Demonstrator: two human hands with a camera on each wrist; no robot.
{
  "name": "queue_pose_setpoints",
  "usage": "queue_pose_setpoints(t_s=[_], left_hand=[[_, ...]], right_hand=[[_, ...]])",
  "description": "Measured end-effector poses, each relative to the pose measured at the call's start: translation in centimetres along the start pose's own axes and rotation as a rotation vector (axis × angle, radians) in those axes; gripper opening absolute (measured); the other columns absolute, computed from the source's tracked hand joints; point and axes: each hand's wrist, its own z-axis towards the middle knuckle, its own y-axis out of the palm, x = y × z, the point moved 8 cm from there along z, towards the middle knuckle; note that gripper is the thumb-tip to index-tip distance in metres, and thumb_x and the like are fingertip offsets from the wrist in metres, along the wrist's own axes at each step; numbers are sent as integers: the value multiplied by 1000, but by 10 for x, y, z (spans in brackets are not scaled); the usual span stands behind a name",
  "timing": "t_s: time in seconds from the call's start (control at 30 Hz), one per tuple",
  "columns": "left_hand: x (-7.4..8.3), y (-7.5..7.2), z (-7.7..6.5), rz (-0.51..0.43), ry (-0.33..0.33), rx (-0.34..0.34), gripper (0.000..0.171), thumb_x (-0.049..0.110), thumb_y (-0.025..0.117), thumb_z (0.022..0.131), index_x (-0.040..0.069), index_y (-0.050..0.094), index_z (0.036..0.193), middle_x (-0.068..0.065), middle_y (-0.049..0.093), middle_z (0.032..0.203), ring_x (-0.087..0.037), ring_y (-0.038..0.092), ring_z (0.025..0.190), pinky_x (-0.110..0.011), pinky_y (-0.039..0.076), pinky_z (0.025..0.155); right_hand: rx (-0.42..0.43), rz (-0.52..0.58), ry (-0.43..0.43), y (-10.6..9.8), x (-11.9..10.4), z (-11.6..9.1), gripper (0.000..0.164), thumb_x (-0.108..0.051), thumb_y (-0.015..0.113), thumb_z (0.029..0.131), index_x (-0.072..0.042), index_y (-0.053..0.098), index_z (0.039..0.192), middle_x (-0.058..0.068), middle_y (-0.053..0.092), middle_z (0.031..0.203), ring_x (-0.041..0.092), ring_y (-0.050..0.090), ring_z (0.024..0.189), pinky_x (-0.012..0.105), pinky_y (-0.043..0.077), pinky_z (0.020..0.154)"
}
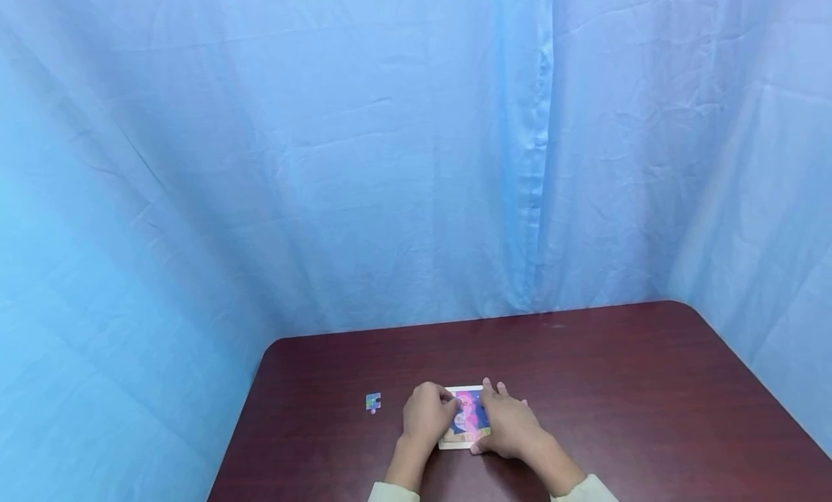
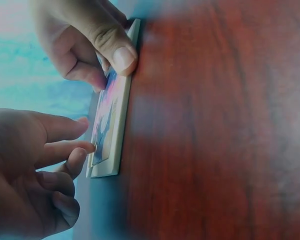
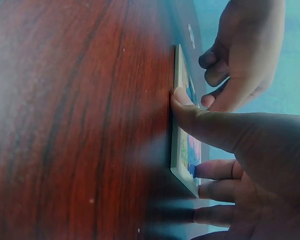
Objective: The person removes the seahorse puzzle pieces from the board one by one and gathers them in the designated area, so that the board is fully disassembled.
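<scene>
A small jigsaw puzzle in a pale frame lies flat on the table, its picture pink, blue and yellow. My right hand holds the frame from the right, thumb on the near edge and fingers spread toward the far edge. From the left, my left hand touches the picture with its fingertips, the other fingers loosely bent. No separate piece shows between its fingers. Apart from the frame, to the left, lies a loose blue puzzle piece.
The dark red-brown table has rounded far corners. Light blue curtains hang behind it and along both sides.
</scene>
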Motion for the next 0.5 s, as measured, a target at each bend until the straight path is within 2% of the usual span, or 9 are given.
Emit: queue_pose_setpoints(t_s=[0.27,0.5], left_hand=[[-4,-1,3,0,-62,30,15,24,90,82,16,78,77,5,73,74,-9,64,66,-37,54,63],[-8,-2,4,-114,-120,53,21,17,86,84,21,72,68,10,63,63,-6,53,58,-31,44,58]], right_hand=[[7,-13,-2,1,0,0,109,-40,100,66,8,50,149,30,45,161,51,44,150,80,39,106],[7,-14,6,2,2,1,114,-42,100,65,9,46,152,30,45,161,51,43,150,80,39,107]])
